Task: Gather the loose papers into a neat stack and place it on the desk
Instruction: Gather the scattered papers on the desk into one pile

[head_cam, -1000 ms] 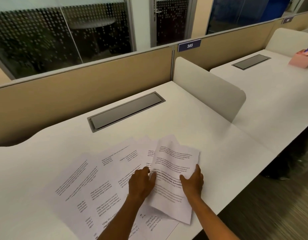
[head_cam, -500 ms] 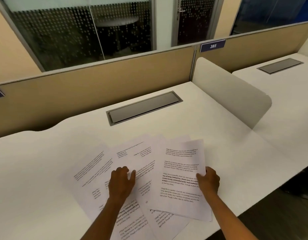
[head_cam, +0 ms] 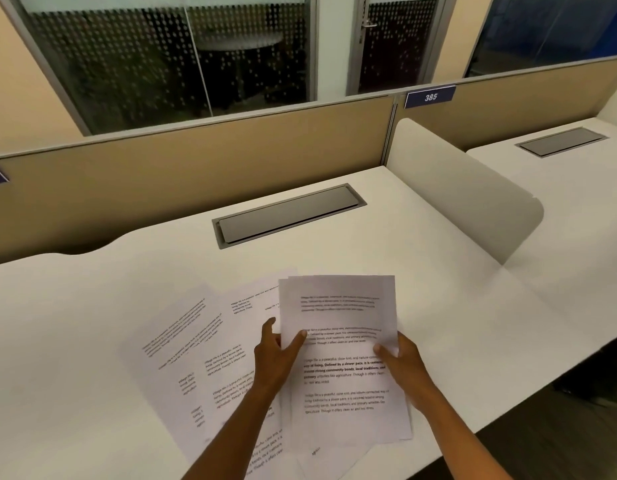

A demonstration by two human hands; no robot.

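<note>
Several printed white sheets lie fanned out on the white desk [head_cam: 92, 323]. A small bundle of sheets [head_cam: 341, 341] is roughly squared up in the middle, between my two hands. My left hand [head_cam: 275, 355] pinches its left edge, thumb on top. My right hand [head_cam: 400, 362] grips its right edge, thumb over the page. More loose sheets [head_cam: 196, 348] spread out to the left, partly under my left forearm, and one sheet corner [head_cam: 317, 455] pokes out below the bundle at the desk's front edge.
A grey cable hatch [head_cam: 286, 213] is set into the desk behind the papers. A beige partition [head_cam: 196, 161] runs along the back. A curved white side divider [head_cam: 466, 188] separates this desk from the neighbouring desk [head_cam: 577, 188] on the right.
Both hands have drawn the right-hand sheets together into a bundle and now hold its two side edges; before, my left hand lay flat on the spread papers.
</note>
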